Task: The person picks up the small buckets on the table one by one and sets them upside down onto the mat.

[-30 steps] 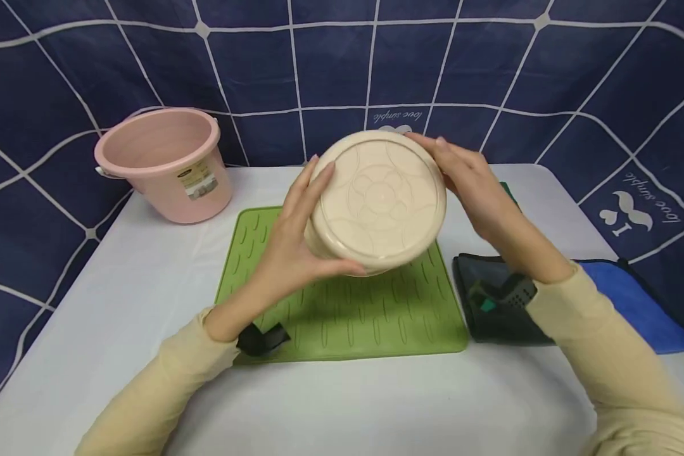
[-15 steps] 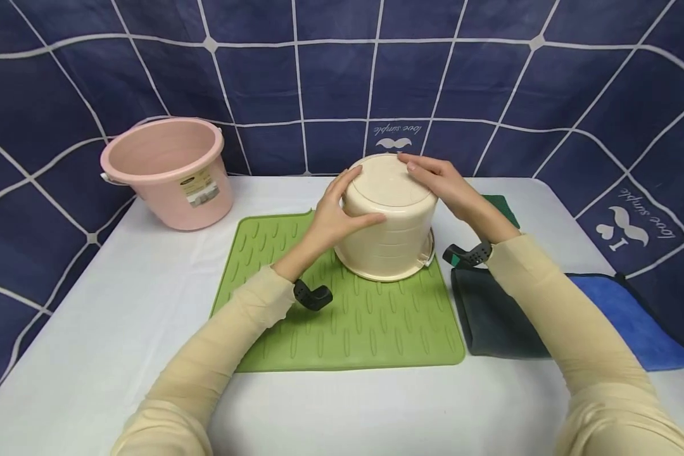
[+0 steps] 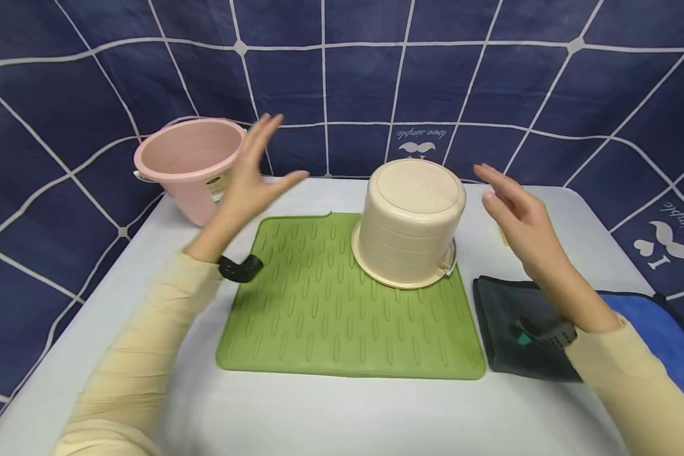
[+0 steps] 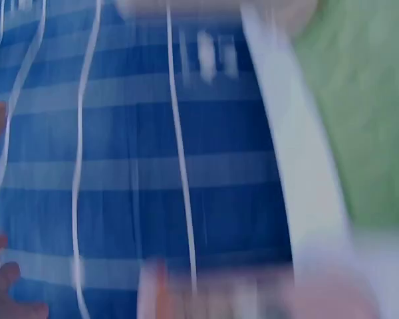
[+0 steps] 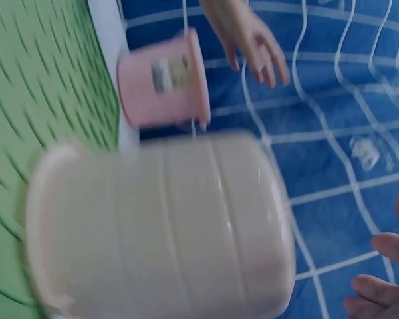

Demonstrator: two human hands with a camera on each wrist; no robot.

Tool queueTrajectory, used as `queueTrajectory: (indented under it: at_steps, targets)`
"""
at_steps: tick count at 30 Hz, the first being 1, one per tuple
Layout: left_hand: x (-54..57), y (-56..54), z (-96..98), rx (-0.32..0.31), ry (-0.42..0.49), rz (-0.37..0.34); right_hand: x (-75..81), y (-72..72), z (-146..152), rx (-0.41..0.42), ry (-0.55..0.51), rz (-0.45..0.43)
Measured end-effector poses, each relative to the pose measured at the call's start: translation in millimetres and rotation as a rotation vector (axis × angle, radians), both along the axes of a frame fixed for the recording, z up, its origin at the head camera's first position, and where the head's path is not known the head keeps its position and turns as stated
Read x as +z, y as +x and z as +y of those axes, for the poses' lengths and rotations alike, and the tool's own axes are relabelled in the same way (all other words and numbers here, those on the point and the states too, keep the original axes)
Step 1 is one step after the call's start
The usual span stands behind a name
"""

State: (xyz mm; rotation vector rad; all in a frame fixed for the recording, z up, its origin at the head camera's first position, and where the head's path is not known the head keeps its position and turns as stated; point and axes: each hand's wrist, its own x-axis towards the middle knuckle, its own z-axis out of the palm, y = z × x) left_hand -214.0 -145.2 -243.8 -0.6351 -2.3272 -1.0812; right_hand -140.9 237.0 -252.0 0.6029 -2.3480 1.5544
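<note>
A cream bucket [image 3: 410, 234] stands upside down on the green ridged mat [image 3: 330, 329], toward its back right corner. My left hand [image 3: 251, 190] is raised with spread fingers in front of the pink bucket [image 3: 177, 171], hiding part of its label. To the right of the cream bucket hovers my right hand [image 3: 524, 221], fingers loosely extended, apart from it. Neither hand holds anything. In the right wrist view the cream bucket [image 5: 166, 226] fills the foreground, with the pink bucket [image 5: 163, 83] and my left hand [image 5: 249, 40] beyond it. Motion blurs the left wrist view.
Dark grey and blue folded cloths [image 3: 524, 342] lie on the white table [image 3: 342, 411] right of the mat. A navy curtain with white grid lines [image 3: 359, 82] hangs behind and along both sides.
The cream bucket, tilted in both hands a second ago, came down bottom-up on the mat. Both hands have since let go, the left moving left and the right moving right.
</note>
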Motion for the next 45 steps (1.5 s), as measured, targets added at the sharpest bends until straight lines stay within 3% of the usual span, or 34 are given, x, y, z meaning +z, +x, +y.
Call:
queueTrajectory:
  at_steps: [3, 6, 9, 11, 13, 15, 17, 20, 22, 29, 33, 36, 39, 42, 45]
  targets:
    - [11.5, -5.7, -62.1, 0.069, -0.068, -0.002, -10.4, 40.5, 5.4, 0.064, -0.005, 0.02]
    - [9.1, -8.9, -114.0, 0.106, -0.123, -0.072, -29.2, 68.6, 2.4, 0.107, 0.045, -0.014]
    - [-2.0, -11.0, -147.1, 0.135, -0.107, -0.153, -54.9, 80.8, -6.5, 0.165, 0.073, -0.076]
    - [-10.4, -11.9, -158.5, 0.145, -0.041, -0.225, -73.9, 82.5, -13.7, 0.208, 0.072, -0.125]
    - [-18.7, -14.2, -165.1, 0.14, 0.002, -0.244, -92.4, 81.7, -20.5, 0.253, 0.094, -0.17]
    - [-25.6, -16.2, -168.0, 0.147, 0.028, -0.239, -108.4, 81.4, -26.8, 0.288, 0.166, -0.191]
    - [-30.6, -17.0, -166.4, 0.165, 0.024, -0.209, -121.5, 84.2, -30.7, 0.319, 0.31, -0.179]
    - [-34.5, -18.5, -162.8, 0.194, 0.023, -0.139, -134.2, 89.2, -36.2, 0.35, 0.544, -0.095]
    - [-35.8, -19.2, -160.3, 0.198, 0.038, -0.088, -138.7, 91.6, -38.9, 0.351, 0.645, -0.035]
    - [-42.7, -14.7, -155.8, 0.251, 0.1, -0.005, -140.4, 92.3, -41.7, 0.339, 0.687, 0.009]
    - [-35.5, -4.8, -151.7, 0.24, 0.181, 0.028, -135.2, 90.3, -40.3, 0.379, 0.689, -0.017]
    - [-19.2, 9.6, -145.4, 0.215, 0.214, 0.042, -127.4, 88.0, -40.0, 0.416, 0.681, -0.062]
    - [1.3, 33.7, -128.1, 0.164, 0.195, 0.073, -115.0, 86.7, -42.2, 0.409, 0.676, -0.085]
    - [19.8, 62.1, -108.4, 0.112, 0.179, 0.081, -97.2, 83.0, -50.6, 0.368, 0.668, -0.025]
    - [29.8, 80.4, -99.0, 0.044, 0.228, 0.056, -74.7, 74.9, -63.4, 0.322, 0.638, 0.085]
